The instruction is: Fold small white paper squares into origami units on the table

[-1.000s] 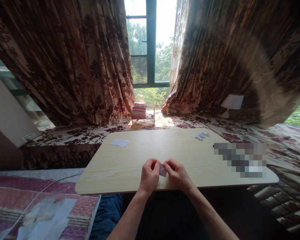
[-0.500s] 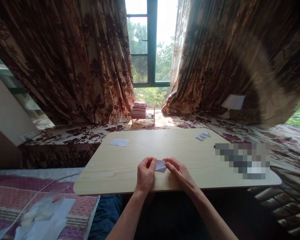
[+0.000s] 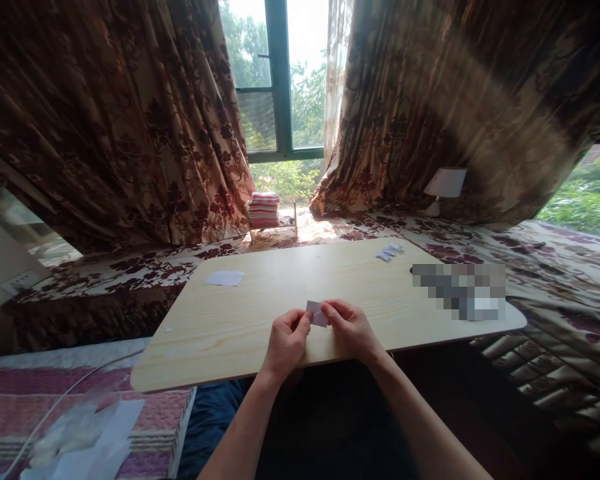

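the left hand (image 3: 286, 340) and right hand (image 3: 351, 329) are pinching a small folded paper piece (image 3: 317, 313) between fingertips, just above the wooden table (image 3: 230, 320). a flat white paper (image 3: 225, 278) is lying well away to the left; small folded pieces (image 3: 389, 251) are sitting far beyond the right hand.
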A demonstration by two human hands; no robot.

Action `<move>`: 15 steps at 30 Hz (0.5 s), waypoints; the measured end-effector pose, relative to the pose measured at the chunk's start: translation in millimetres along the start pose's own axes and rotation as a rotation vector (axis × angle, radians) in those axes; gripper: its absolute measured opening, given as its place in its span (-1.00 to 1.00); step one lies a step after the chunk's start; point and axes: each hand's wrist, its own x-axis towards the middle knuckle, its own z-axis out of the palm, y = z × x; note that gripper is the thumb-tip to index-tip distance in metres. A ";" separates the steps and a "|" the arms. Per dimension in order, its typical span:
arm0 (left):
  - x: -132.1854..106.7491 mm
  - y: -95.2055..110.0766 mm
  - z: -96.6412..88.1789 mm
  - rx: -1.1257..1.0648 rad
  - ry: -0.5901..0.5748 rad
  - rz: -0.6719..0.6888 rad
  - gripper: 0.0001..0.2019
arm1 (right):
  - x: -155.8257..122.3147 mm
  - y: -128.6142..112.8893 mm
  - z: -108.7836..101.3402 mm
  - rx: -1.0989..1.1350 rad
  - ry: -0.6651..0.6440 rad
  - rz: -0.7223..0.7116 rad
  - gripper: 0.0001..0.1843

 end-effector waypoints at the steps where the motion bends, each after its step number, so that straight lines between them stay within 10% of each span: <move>1: 0.0 -0.7 0.4 0.010 -0.007 0.002 -0.73 | -0.3 0.1 -0.1 0.006 0.004 0.002 -0.68; 15: -1.8 3.5 4.3 0.079 -0.024 0.030 -0.73 | -1.6 5.2 0.2 0.024 0.109 0.036 -0.67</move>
